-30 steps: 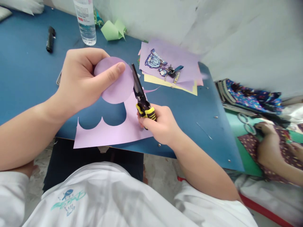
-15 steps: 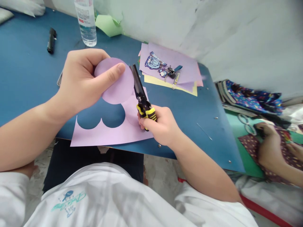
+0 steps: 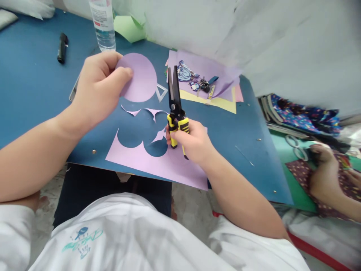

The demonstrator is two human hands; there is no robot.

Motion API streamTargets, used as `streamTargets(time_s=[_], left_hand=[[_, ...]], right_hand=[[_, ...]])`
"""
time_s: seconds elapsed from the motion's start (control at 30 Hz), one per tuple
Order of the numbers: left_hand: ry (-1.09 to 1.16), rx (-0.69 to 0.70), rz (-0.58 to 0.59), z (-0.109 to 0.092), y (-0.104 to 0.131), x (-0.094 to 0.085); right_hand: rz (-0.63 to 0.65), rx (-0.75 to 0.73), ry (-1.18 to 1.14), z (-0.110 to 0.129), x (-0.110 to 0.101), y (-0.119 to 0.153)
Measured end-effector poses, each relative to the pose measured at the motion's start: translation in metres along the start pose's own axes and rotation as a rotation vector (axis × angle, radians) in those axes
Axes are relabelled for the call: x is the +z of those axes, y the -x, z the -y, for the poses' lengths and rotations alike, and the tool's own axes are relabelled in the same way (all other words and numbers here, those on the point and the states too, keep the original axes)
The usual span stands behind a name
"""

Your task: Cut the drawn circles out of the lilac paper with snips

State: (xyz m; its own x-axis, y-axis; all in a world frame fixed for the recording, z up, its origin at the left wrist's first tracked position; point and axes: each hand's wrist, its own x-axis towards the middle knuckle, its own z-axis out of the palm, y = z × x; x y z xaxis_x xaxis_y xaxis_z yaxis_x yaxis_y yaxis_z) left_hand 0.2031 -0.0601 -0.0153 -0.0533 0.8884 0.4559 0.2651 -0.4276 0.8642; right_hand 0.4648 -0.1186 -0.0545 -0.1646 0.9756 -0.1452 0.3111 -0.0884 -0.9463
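Note:
Between thumb and fingers, my left hand (image 3: 98, 86) pinches a round purple paper disc (image 3: 141, 78) by its left edge, above the table. My right hand (image 3: 191, 141) is wrapped round the yellow and black handles of a pair of scissors (image 3: 174, 105). The scissor blades point away from me, slightly apart, with no paper between them. Beneath my right hand lies a purple sheet (image 3: 152, 165) with curved cutouts along its far edge. Thin purple scraps (image 3: 153, 112) rest on the table beyond it.
A water bottle (image 3: 104, 30), a black marker (image 3: 62, 48) and green paper (image 3: 129, 29) are at the back of the blue table (image 3: 34, 82). Keychains (image 3: 203, 85) lie on stacked coloured paper (image 3: 225, 101). A triangle ruler (image 3: 161, 92) sits near the disc. Another person's hand (image 3: 324, 154) is at the right.
My left hand has lifted the disc away from the scissors, up and left. The scissors have turned more upright and their blades have parted. The purple sheet has shifted right, and scraps now show.

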Motion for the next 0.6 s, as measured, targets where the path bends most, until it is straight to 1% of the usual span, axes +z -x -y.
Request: streamTargets(time_s=[0.1, 0.2, 0.3, 0.4, 0.5, 0.6], left_hand=[[-0.092, -0.113, 0.017, 0.007, -0.005, 0.002], [-0.213, -0.213, 0.016, 0.018, -0.011, 0.002], [-0.355, -0.302, 0.024, 0.033, -0.021, -0.001], [-0.494, -0.376, 0.083, 0.051, -0.034, -0.006], [-0.619, -0.4, 0.106, 0.068, -0.048, -0.013], [-0.744, -0.368, 0.063, 0.077, -0.057, -0.021]], right_hand=[[-0.04, 0.049, -0.067, 0.0, 0.002, -0.004], [-0.062, 0.069, -0.106, 0.003, 0.004, -0.005], [-0.048, 0.043, -0.106, 0.004, 0.004, -0.005], [-0.035, 0.017, -0.091, 0.003, 0.004, -0.004], [-0.028, 0.009, -0.091, 0.002, 0.004, -0.004], [-0.021, 0.005, -0.084, 0.001, 0.003, -0.005]])
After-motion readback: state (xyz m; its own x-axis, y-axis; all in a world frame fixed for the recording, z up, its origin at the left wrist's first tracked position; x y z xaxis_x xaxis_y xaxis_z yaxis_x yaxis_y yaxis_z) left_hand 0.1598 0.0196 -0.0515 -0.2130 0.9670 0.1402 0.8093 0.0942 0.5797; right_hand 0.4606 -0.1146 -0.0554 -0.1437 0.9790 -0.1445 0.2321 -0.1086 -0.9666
